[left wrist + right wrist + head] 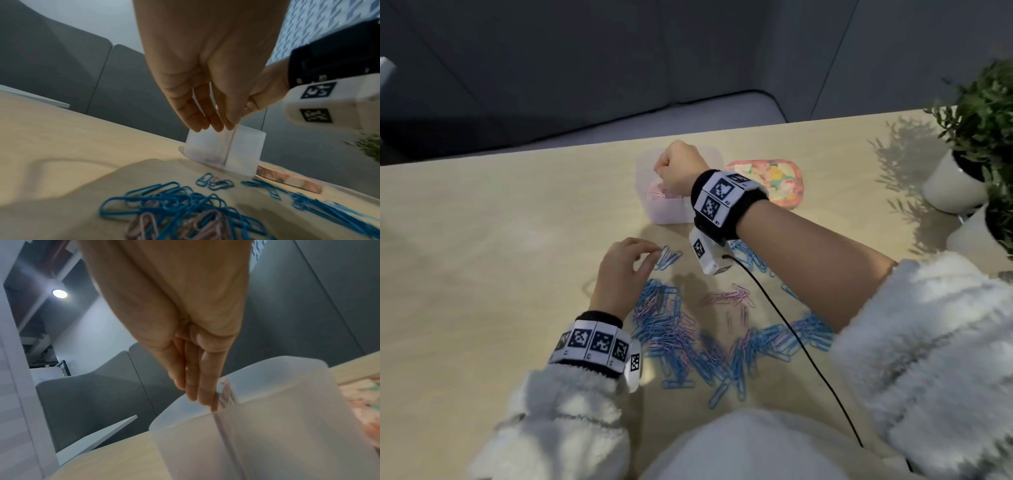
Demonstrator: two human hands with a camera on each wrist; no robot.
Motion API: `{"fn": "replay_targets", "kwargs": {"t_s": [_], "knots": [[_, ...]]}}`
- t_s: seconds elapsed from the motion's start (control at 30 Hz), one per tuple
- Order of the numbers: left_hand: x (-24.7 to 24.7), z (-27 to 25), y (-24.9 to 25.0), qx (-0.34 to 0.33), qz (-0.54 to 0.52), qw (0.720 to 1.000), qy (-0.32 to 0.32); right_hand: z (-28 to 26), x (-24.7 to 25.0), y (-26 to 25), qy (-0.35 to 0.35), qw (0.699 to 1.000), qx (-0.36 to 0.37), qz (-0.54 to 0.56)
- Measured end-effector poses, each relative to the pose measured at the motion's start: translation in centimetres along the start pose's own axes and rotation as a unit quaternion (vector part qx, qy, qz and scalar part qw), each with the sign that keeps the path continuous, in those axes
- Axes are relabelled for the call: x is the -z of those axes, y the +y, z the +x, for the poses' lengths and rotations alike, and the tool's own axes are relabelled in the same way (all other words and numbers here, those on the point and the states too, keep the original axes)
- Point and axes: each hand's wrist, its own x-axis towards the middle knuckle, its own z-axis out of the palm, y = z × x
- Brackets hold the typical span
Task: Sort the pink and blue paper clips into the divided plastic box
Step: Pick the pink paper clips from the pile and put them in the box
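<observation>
A translucent divided box (671, 214) stands at the table's far middle, with pink clips (659, 194) in its left compartment. My right hand (659, 169) hovers over that compartment; in the right wrist view its fingers (205, 386) point straight down, bunched by the divider, and whether they pinch a clip is unclear. A mixed pile of blue and pink clips (688, 335) lies in front of me. My left hand (650, 253) hangs just above a few blue clips (667, 257), fingers (195, 120) relaxed and holding nothing.
A floral lid (774, 181) lies right of the box. Potted plants (983, 113) in white pots stand at the right table edge. A black cable (791, 335) crosses the pile. A small pink cluster (729, 294) lies apart from the pile.
</observation>
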Motion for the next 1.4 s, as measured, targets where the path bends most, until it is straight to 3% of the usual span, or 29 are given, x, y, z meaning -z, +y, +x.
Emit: {"fn": "replay_targets", "kwargs": {"t_s": [0.1,0.2,0.37,0.43,0.53,0.8,1.03,1.4], "knots": [[-0.7,-0.2,1.4,-0.01,0.024,0.998,-0.053,-1.9,1.4,0.4,0.029,0.998,0.032,0.036],[-1.8,-0.6,2.7,-0.006,0.024,0.988,-0.152,-6.2,3.2,2.6,0.032,0.993,0.06,0.097],[-4.5,-1.4,3.6,-0.016,0.086,0.964,-0.251,-13.5,2.7,10.9,-0.082,0.987,0.0,-0.139],[-5.4,-1.6,4.0,-0.016,0.108,0.957,-0.27,-15.1,1.3,13.6,-0.107,0.981,-0.04,-0.159],[-6.5,-2.0,4.7,-0.022,0.153,0.947,-0.281,-16.3,-0.6,15.1,-0.137,0.976,-0.015,-0.168],[-7.5,-1.9,5.9,-0.02,0.091,0.963,-0.254,-15.7,-2.2,15.8,-0.057,0.988,0.076,-0.125],[-7.8,-2.2,5.3,-0.016,0.082,0.974,-0.213,-16.1,-2.1,16.0,-0.045,0.982,0.078,-0.164],[-7.8,-1.6,5.7,-0.047,0.135,0.959,-0.246,-16.3,-2.5,16.4,-0.08,0.966,0.087,-0.232]]}}
